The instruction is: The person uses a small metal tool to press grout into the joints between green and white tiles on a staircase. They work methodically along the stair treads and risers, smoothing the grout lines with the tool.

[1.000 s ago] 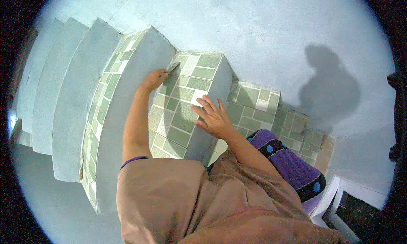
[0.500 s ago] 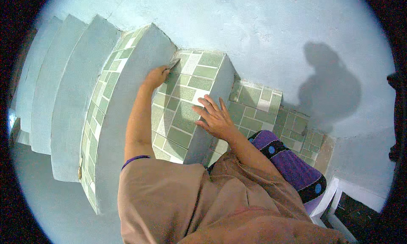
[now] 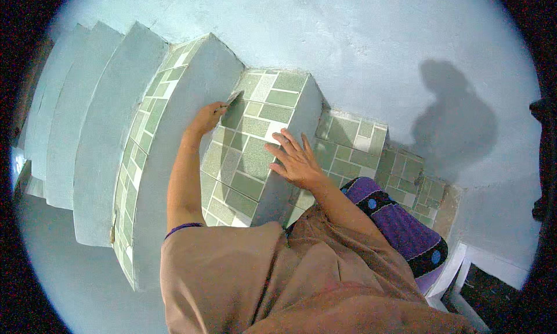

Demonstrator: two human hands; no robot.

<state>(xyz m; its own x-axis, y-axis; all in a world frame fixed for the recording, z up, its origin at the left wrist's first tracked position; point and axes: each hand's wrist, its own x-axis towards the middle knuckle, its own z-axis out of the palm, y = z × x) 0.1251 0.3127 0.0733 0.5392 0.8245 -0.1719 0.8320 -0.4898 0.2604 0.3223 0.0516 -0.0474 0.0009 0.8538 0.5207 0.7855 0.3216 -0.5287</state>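
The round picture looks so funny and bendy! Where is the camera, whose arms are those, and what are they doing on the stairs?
The camera sits on a person's head and looks down, and its wide lens bends straight lines. So the arms coming up from the bottom belong to that person. They are at a staircase: some steps are covered in green tiles, others are plain grey. The left hand holds a small flat tool against the corner where the tiles meet the grey riser. The right hand lies flat and open on the tiled step. The purple cloth with blue dots is beside the person, and their shadow falls on the wall.
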